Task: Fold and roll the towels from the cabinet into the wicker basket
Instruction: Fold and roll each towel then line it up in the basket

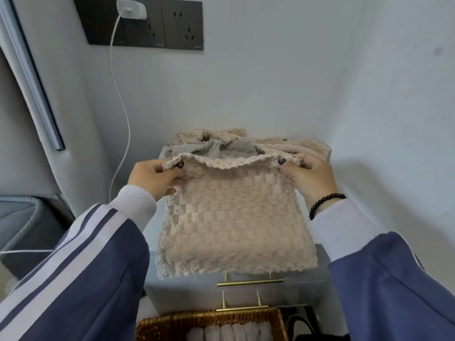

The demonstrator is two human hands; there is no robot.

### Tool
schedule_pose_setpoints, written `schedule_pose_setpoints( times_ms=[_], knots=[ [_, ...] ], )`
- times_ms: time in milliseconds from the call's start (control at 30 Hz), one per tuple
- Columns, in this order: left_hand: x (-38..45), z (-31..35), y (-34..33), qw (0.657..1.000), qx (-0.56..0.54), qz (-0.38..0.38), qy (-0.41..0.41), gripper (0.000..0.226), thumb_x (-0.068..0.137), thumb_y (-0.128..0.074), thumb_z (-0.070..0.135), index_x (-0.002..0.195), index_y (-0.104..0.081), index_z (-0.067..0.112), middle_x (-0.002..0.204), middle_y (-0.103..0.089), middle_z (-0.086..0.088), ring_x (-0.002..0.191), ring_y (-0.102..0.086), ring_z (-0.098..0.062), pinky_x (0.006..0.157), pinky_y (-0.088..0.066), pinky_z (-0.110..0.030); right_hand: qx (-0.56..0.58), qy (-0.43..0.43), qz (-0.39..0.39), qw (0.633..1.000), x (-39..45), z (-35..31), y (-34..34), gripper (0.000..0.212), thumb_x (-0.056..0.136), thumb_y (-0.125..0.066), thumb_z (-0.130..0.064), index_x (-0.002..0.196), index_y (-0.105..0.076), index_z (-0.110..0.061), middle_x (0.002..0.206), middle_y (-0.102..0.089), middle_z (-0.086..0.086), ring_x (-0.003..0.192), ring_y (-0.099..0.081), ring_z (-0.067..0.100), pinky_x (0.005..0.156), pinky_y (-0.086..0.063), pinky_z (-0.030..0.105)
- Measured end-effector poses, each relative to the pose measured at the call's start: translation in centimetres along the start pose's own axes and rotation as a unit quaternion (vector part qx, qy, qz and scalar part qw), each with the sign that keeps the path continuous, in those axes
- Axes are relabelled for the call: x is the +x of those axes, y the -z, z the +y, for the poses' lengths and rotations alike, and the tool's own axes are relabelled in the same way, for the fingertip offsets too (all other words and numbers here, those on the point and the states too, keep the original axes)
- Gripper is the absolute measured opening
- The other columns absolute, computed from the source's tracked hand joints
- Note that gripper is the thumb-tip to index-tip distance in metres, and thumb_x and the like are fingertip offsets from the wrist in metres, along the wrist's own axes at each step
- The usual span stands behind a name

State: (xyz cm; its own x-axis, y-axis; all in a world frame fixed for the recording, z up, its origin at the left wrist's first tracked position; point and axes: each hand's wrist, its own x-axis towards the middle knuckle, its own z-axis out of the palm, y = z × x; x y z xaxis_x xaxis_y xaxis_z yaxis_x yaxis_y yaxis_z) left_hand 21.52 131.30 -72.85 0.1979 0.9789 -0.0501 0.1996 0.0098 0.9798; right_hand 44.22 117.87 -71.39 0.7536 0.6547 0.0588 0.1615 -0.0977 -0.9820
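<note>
- Head view shows a beige towel [229, 217] with a waffle-like texture, held up by its top edge in front of a white cabinet [320, 267].
- The left hand [152, 177] pinches the top left corner of the towel; the grip is narrow, thumb on the front and fingers curled behind the cloth.
- The right hand [309, 177] pinches the top right corner in the same way; a black bead bracelet [323, 204] sits on this wrist.
- The towel hangs down flat between the two hands, and its lower edge is just above the gold handles [248, 281] of the cabinet.
- Behind the held towel, more towels [221, 143], beige and grey, lie in a loose pile on the cabinet top.
- The wicker basket [172, 323] stands at the bottom, below the handles, with pale rolled towels [234, 332] side by side in it.
- On the wall, a white charger [131, 9] is plugged in a dark socket panel [172, 28], and its cable [121, 107] hangs down at the left.
</note>
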Motion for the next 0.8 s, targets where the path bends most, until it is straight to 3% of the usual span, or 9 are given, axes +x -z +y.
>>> schedule_pose_setpoints(
  times_ms=[67,133,267,367,433,567,633,700,800],
  knots=[
    [0.4,-0.1,0.0,0.999,0.03,-0.025,0.009,0.007,0.087,-0.069,0.016,0.083,-0.071,0.022,0.085,-0.075,-0.002,0.078,-0.072,-0.011,0.074,-0.058,-0.031,-0.009,-0.021,-0.001,1.0,0.6,1.0,-0.2,0.018,0.077,-0.074,-0.021,0.087,-0.068,-0.007,0.078,-0.06,0.009,0.074,-0.055,0.021,0.087,-0.053,0.051],
    [0.4,-0.1,0.3,0.992,0.088,-0.086,0.029,0.005,0.083,-0.072,0.018,0.086,-0.072,0.023,0.084,-0.075,-0.002,0.077,-0.072,-0.011,0.069,-0.058,-0.026,-0.021,-0.052,-0.021,0.998,1.0,1.9,-0.4,0.015,0.076,-0.071,-0.019,0.081,-0.063,-0.009,0.076,-0.055,0.008,0.071,-0.057,0.021,0.078,-0.055,0.043],
    [0.3,0.1,1.1,0.958,0.201,-0.195,0.06,0.014,0.084,-0.071,0.012,0.098,-0.073,0.011,0.084,-0.075,-0.006,0.074,-0.073,-0.017,0.072,-0.057,-0.028,-0.051,-0.1,-0.086,0.99,1.3,1.6,0.2,0.007,0.086,-0.065,-0.01,0.081,-0.06,-0.009,0.078,-0.067,0.011,0.059,-0.07,0.019,0.056,-0.05,0.031],
    [0.3,0.4,1.9,0.952,0.201,-0.214,0.09,0.013,0.084,-0.069,0.008,0.095,-0.073,0.012,0.077,-0.074,-0.005,0.063,-0.071,-0.016,0.058,-0.055,-0.023,-0.17,-0.081,-0.137,0.972,1.0,1.2,1.1,0.009,0.084,-0.067,-0.014,0.078,-0.062,-0.011,0.051,-0.059,0.005,0.044,-0.053,0.018,0.048,-0.039,0.025],
    [0.4,0.6,2.3,0.944,0.228,-0.218,0.091,0.009,0.081,-0.072,0.012,0.089,-0.075,0.016,0.068,-0.071,0.0,0.059,-0.065,-0.012,0.052,-0.05,-0.019,-0.227,-0.073,-0.154,0.959,0.8,1.3,1.4,0.011,0.083,-0.068,-0.014,0.074,-0.063,-0.011,0.045,-0.053,-0.001,0.044,-0.045,0.015,0.047,-0.037,0.024],
    [0.8,0.6,3.1,0.932,0.306,-0.181,0.074,0.006,0.079,-0.076,0.025,0.078,-0.078,0.02,0.044,-0.049,0.008,0.048,-0.032,-0.014,0.048,-0.03,-0.021,-0.296,-0.089,-0.18,0.934,0.4,1.4,2.3,0.013,0.084,-0.069,-0.015,0.073,-0.065,-0.009,0.032,-0.038,-0.009,0.028,-0.03,0.009,0.04,-0.028,0.02],
    [0.6,0.7,3.2,0.925,0.33,-0.172,0.077,0.023,0.083,-0.071,0.032,0.074,-0.075,0.012,0.04,-0.04,0.002,0.041,-0.027,-0.014,0.045,-0.025,-0.02,-0.279,-0.114,-0.18,0.936,0.1,1.4,2.9,0.016,0.086,-0.067,-0.015,0.075,-0.066,-0.004,0.036,-0.041,-0.002,0.028,-0.034,0.012,0.038,-0.029,0.019],
    [0.3,0.9,2.8,0.934,0.292,-0.184,0.087,0.032,0.089,-0.063,0.031,0.072,-0.067,0.005,0.045,-0.052,-0.004,0.034,-0.041,-0.013,0.039,-0.033,-0.019,-0.212,-0.137,-0.173,0.952,-0.2,1.4,3.1,0.017,0.091,-0.059,-0.011,0.079,-0.063,0.0,0.043,-0.052,0.005,0.033,-0.05,0.015,0.038,-0.035,0.019],
    [-0.4,1.0,1.5,0.962,0.12,-0.208,0.13,0.021,0.094,-0.054,0.022,0.091,-0.064,0.004,0.077,-0.073,-0.015,0.06,-0.071,-0.021,0.049,-0.055,-0.024,-0.025,-0.169,-0.17,0.97,-0.6,1.3,2.5,0.007,0.097,-0.052,-0.01,0.093,-0.057,-0.009,0.072,-0.072,0.013,0.064,-0.072,0.024,0.058,-0.055,0.031]
  ],
)
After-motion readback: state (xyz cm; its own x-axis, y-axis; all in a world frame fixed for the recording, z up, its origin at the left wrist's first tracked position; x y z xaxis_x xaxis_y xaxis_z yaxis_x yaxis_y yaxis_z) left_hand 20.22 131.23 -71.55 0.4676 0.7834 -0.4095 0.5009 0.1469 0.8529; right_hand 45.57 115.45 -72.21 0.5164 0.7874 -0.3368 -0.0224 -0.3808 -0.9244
